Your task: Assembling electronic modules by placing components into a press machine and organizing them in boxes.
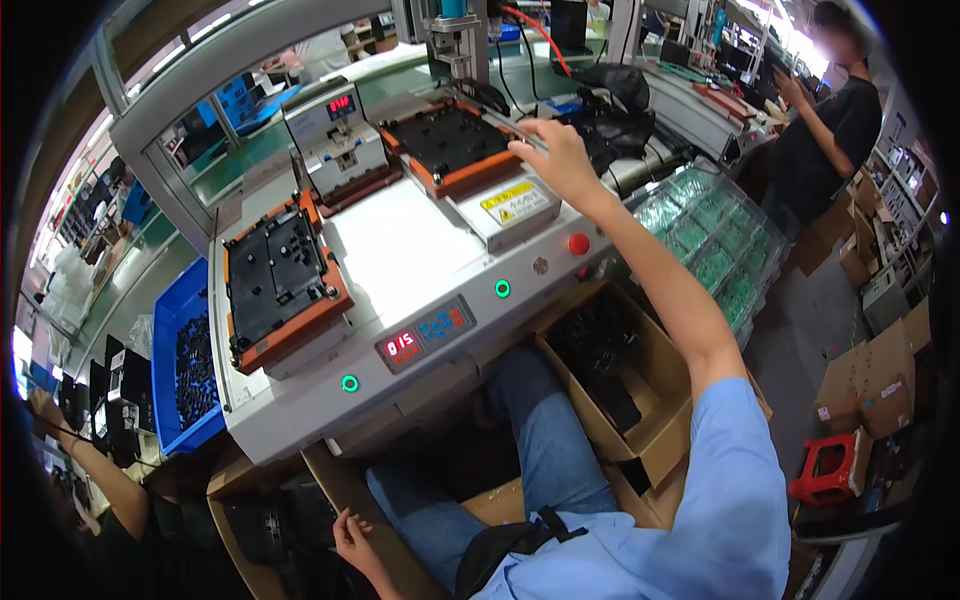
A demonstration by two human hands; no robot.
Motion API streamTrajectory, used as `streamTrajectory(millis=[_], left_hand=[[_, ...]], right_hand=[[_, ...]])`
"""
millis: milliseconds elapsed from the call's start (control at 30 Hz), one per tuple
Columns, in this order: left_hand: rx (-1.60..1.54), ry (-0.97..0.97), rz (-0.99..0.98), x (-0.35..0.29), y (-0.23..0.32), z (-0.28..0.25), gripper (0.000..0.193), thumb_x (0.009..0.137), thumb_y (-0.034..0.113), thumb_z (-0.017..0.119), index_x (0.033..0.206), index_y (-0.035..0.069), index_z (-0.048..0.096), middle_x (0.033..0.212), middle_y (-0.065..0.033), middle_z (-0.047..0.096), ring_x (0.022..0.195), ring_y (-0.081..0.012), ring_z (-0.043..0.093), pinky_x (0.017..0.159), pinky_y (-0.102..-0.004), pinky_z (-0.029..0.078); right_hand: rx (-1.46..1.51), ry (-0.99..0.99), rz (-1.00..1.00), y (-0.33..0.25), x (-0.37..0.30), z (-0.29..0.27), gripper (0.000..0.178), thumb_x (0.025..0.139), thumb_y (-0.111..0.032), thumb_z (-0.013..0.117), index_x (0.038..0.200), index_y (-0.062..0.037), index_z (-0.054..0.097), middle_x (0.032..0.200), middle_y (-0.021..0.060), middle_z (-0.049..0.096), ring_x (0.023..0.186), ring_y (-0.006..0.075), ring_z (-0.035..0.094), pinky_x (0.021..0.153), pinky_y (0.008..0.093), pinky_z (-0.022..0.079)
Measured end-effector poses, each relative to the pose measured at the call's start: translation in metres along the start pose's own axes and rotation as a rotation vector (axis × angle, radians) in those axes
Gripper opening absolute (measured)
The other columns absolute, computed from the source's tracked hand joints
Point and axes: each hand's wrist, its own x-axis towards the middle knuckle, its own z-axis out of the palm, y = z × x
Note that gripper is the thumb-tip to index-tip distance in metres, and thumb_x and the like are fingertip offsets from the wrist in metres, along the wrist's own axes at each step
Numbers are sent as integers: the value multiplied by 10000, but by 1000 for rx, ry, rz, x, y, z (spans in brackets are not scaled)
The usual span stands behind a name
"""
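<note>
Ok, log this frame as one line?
right hand: on far orange-framed black fixture tray | left hand: low, by brown cardboard box | near fixture tray: untouched

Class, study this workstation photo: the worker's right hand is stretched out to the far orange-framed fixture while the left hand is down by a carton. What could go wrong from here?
1. The right hand rests at the edge of the far fixture, just below the machine head; if that head moved, fingers might be caught.
2. The outstretched forearm passes above the red button and could press it accidentally.
3. The left hand reaches into a low carton, outside the worker's gaze.
</note>
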Motion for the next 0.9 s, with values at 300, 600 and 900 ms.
streamTrajectory(millis=[300, 600, 900], left_hand=[[676, 178, 218, 8, -30, -55, 345, 929, 169, 526, 1225, -9, 529, 1215, -199, 546, 1129, -355, 502, 982, -397, 379], [1204, -108, 117, 5, -110, -127, 334, 936, 318, 495, 1128, 81, 633, 1203, -206, 561, 1134, -368, 496, 952, -448, 405], [1229, 259, 7, -31, -118, -156, 504, 814, 341, 644, 1250, 118, 524, 1211, -202, 506, 1032, -404, 492, 832, -475, 458]], right_hand=[[-17, 225, 265, -42, -191, -100, 162, 899, -22, 548, 1033, -38, 637, 856, 99, 647, 727, 204, 626, 677, 282, 478], [-255, -1252, 799, 79, -415, -77, 608, 802, -484, 641, 1085, 51, 582, 1043, 275, 615, 1017, 411, 579, 866, 457, 470], [-350, -1633, 843, 321, -623, -222, 456, 803, -211, 658, 1145, 65, 538, 1015, 238, 587, 871, 339, 581, 711, 430, 505]])
